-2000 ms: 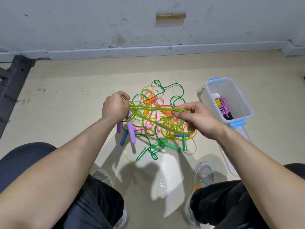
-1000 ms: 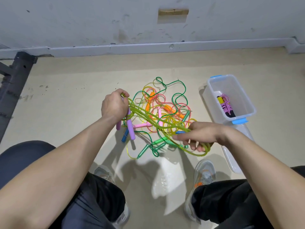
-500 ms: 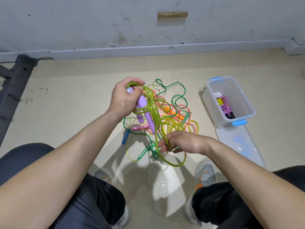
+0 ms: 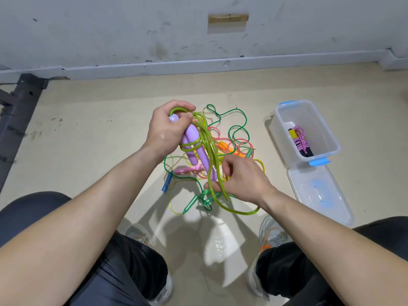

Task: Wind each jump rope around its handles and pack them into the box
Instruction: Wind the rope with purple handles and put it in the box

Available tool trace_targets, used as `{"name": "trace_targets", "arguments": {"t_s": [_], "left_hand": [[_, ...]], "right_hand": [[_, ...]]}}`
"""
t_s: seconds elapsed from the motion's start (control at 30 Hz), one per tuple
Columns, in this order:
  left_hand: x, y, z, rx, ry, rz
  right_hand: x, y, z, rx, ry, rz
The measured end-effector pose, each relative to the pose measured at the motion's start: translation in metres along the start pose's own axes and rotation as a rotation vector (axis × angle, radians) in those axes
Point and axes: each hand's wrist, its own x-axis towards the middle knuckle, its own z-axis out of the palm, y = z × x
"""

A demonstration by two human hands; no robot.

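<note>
Left hand [image 4: 168, 133] clamps two purple handles [image 4: 197, 149] above the floor's rope pile [image 4: 229, 146], their long axes slanting down-right toward the right hand [image 4: 244, 178], which pinches the yellow-green cord [image 4: 212, 160].

Left hand [image 4: 166, 131] grips two purple handles [image 4: 196, 149], their yellow-green rope [image 4: 212, 155] looped across them. Right hand [image 4: 242, 180] pinches the rope's hanging strands above the tangled pile of ropes [image 4: 234, 138]. Clear box [image 4: 331, 138] holds one wound rope, possibly pink-corded [image 4: 301, 141]; its lid [image 4: 318, 193] lies beside.
</note>
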Motion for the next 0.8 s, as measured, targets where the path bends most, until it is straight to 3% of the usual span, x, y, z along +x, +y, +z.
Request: {"name": "trace_targets", "arguments": {"t_s": [0.2,0.33,0.63,0.8], "left_hand": [[-0.001,-0.002,0.002,-0.019,0.011,-0.011],[-0.003,-0.003,0.004,-0.030,-0.001,-0.016],[-0.006,-0.005,0.009,-0.031,-0.004,-0.004],[0.001,-0.021,0.002,0.219,-0.009,0.034]], "right_hand": [[0.003,-0.001,0.003,0.010,0.228,-0.072],[0.006,0.009,0.010,0.127,0.117,-0.122],[0.006,0.003,0.014,0.104,0.177,-0.249],[0.009,0.008,0.014,0.145,0.094,-0.164]]}}
